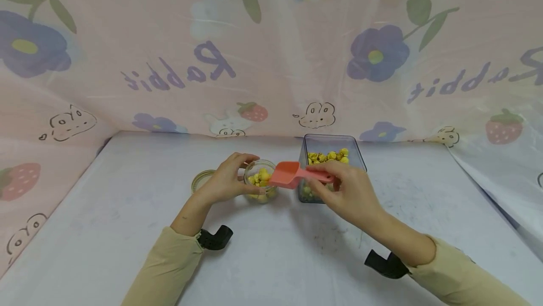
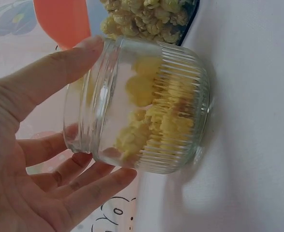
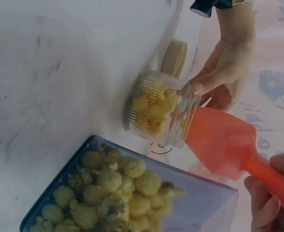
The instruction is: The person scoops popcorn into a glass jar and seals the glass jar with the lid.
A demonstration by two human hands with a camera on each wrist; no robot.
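My left hand (image 1: 231, 178) holds a glass jar (image 2: 146, 106) near its rim, thumb on one side and fingers round the other. Ribbed glass forms the jar's lower wall, and yellow popcorn (image 3: 151, 108) lies inside it. Gripped by its handle in my right hand (image 1: 349, 190), a coral-red scoop (image 1: 288, 174) is tilted with its front lip at the jar's mouth. No popcorn shows in the scoop's bowl in the head view. Just right of the jar, partly behind the right hand, stands a clear bluish bin (image 1: 335, 143) of popcorn (image 3: 112, 191).
A round gold-rimmed lid (image 1: 199, 179) lies on the white tabletop (image 1: 271, 259) left of the jar, partly covered by the left hand. Behind the table hangs a pink printed cloth (image 1: 275, 61). Black wrist mounts (image 1: 216, 238) sit at both sleeves.
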